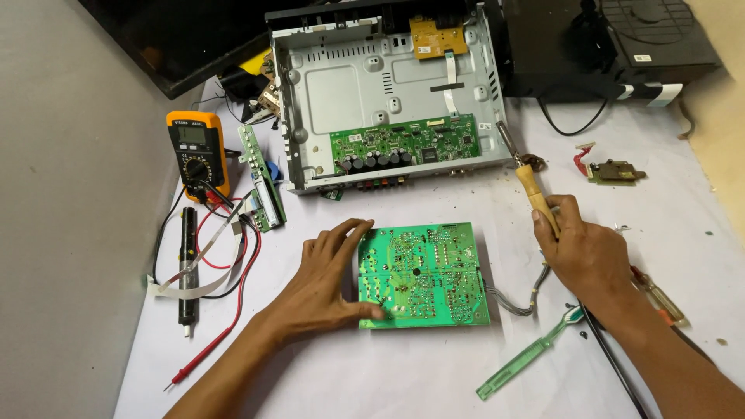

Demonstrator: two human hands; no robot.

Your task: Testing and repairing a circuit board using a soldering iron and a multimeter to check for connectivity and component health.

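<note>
A green circuit board [427, 271] lies solder side up on the white work surface [403, 372]. My left hand [330, 275] rests flat against the board's left edge, fingers spread, thumb on its lower left corner. My right hand [578, 248] grips the wooden handle of a soldering iron [528, 182]. The iron's metal tip points up and away, toward the open metal chassis [372, 85], well clear of the board. Grey wires [516, 299] run from the board's right side.
The chassis holds a second green board [403, 143] and a yellow board [436, 37]. An orange multimeter [195, 151] with red and black leads sits left, beside a narrow board strip [260, 178]. A green toothbrush [528, 353] and a screwdriver [660, 295] lie near my right hand.
</note>
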